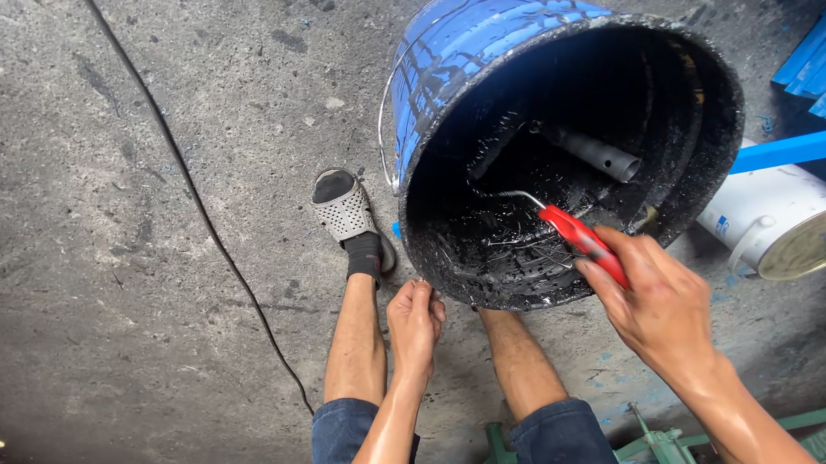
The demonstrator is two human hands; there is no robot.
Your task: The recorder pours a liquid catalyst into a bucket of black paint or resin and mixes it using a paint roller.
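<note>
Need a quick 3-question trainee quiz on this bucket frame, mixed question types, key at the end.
1. True or false: the right hand holds a red-handled tool that reaches into the blue bucket.
2. Multiple choice: the inside of the bucket is coated in (A) white, (B) black, (C) green.
3. Short answer: what does the left hand touch?

Key
1. True; the grip is closed around the red handle.
2. B
3. The bucket's lower rim, close to the person's knees. Whether the fingers clamp it cannot be told.
</note>
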